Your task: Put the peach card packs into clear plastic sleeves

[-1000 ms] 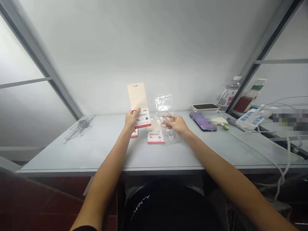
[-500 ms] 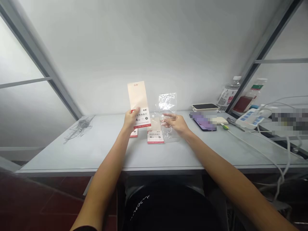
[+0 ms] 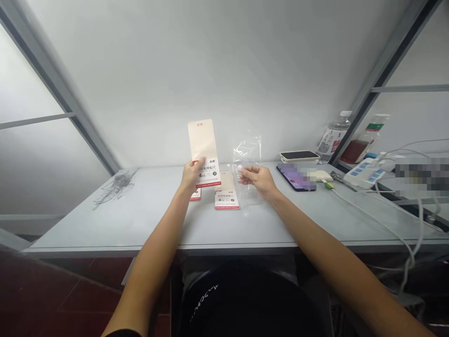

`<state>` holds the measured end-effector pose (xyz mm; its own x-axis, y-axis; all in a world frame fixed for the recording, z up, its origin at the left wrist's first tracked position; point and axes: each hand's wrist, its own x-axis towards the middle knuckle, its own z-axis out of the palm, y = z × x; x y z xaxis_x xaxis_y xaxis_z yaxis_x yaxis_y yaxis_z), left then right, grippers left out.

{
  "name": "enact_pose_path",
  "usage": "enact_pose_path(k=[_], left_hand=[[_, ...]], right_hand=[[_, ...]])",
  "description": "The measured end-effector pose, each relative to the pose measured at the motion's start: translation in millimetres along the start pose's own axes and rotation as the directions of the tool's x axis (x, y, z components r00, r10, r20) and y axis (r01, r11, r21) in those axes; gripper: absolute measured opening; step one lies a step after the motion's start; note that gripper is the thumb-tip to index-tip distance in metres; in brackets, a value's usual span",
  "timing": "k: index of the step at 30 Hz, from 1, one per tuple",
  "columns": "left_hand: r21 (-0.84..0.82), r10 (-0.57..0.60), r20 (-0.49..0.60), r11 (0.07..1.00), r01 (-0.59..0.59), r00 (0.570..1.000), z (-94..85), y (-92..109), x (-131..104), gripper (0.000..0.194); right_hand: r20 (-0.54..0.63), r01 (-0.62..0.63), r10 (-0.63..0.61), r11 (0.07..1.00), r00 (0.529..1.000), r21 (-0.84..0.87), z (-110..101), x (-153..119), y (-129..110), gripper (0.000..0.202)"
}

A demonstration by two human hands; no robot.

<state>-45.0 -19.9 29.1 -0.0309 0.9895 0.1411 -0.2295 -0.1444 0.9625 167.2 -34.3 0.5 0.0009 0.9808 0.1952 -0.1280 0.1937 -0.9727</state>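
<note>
My left hand (image 3: 190, 174) grips a ruler set card (image 3: 206, 149), cream above with a white, red-edged printed panel below, held upright over the desk. In my right hand (image 3: 257, 180) is a clear plastic sleeve (image 3: 247, 147), pinched between thumb and fingers beside a white snap button; nothing shows inside it. Between the hands a second ruler set card (image 3: 226, 199) lies on the desk. Another red-edged card (image 3: 195, 194) is mostly hidden behind my left hand and the held card.
A purple-screened phone (image 3: 296, 178) and another phone (image 3: 299, 156) lie to the right. Two bottles (image 3: 333, 135) stand by the right partition. A white power strip (image 3: 366, 171) and white cables (image 3: 365, 215) spread over the desk's right side. Black scribbles (image 3: 115, 187) mark the left.
The plastic sleeve in my right hand has shifted slightly right, farther from the lying card. My left hand's card has moved slightly right and tilted a little less.
</note>
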Motion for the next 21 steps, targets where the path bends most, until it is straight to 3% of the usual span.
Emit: enact_pose_path(k=[14, 18, 21], left_hand=[[-0.009, -0.013, 0.076, 1.000, 0.013, 0.997, 1.1, 0, -2, 0.035], [-0.087, -0.027, 0.166, 0.995, 0.042, 0.986, 8.7, -2, -7, 0.037], [-0.125, -0.022, 0.131, 0.991, 0.038, 0.991, 21.3, -12, -11, 0.039]], right_hand=[[-0.041, 0.049, -0.052, 0.995, 0.998, -0.083, 1, 3, 5, 0.041], [-0.077, 0.068, -0.086, 0.975, 0.993, -0.211, 4, 1, 7, 0.038], [-0.095, 0.086, -0.123, 0.942, 0.988, -0.324, 7, 1, 12, 0.038]])
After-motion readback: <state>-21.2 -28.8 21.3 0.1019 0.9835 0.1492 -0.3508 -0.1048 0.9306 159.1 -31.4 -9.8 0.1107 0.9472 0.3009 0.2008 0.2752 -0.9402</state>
